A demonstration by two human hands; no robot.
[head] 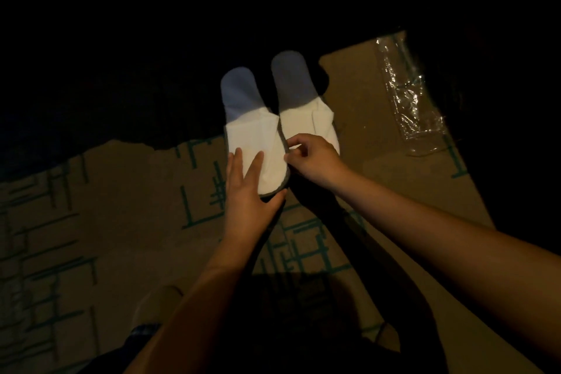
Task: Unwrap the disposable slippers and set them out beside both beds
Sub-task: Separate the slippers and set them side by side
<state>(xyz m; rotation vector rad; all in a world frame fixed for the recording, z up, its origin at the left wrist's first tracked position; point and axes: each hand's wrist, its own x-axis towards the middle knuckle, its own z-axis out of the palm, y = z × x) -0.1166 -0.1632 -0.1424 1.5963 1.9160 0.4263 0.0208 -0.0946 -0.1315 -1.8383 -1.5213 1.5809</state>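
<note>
Lying side by side on the patterned carpet (91, 222), the slippers (258, 143) need only squaring — left hand (246, 188) flat and spread on one, right hand (309, 158) pinching its inner edge — wrapper (409, 91) right of them.

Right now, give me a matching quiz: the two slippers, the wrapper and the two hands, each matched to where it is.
1. left slipper
2. right slipper
3. wrapper
4. left hand

a. lying apart on the carpet, far right
b. flat on the left slipper's near end
c. nearer slipper, under the open palm
d. right hand pinching at its inner edge

Pairs: 1-c, 2-d, 3-a, 4-b
</note>
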